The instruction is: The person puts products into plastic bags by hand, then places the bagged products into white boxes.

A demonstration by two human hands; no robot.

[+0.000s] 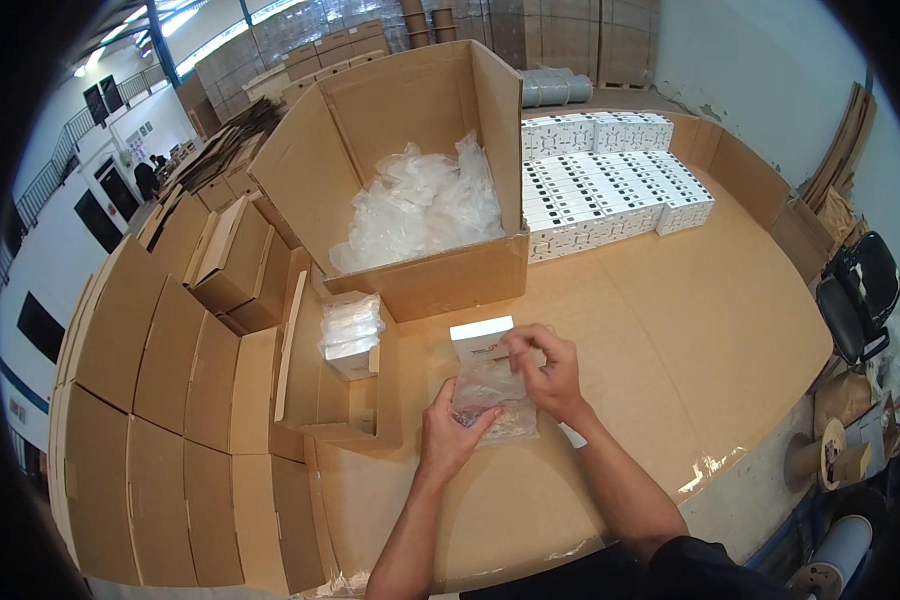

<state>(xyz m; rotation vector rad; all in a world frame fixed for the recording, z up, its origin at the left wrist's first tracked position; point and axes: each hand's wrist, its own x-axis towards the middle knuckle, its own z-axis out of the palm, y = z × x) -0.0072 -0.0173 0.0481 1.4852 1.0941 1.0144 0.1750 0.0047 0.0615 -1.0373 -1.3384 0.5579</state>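
Left hand: comes in from the near edge, forearm angled up and a bit right. The left hand (452, 428) grips the left side of the bag, thumb laid across the top, fingers mostly tucked out of sight.
Right hand: reaches in from the near right, forearm slanting far and left. The right hand (548, 368) is bent at the wrist, fingers curled down by the box's right edge. Can't tell if the fingertips are actually pinching plastic.
White box: the white box (481, 330) is smooth, flat-faced and crisp-cornered, sitting at the far end of the bag, between the hands and the big carton.
Bag: the clear plastic bag (510, 420) is thin, crinkly and shiny, bunched up toward the near end.
Big carton: the tall open carton (430, 285) is plain brown cardboard, with a fluffy heap of clear bags (420, 205) inside.
Small carton: to the left, a low open carton (292, 350) holds plastic-wrapped packs (352, 328), all glossy wrinkles.
Far right: stacked white boxes (610, 195) in tight rows, dotted with dark squares.
Left side: a wall of brown cartons (160, 430), matte and flat-sided.
Work surface: flat tan cardboard (650, 330), with shiny tape along the near right edge.
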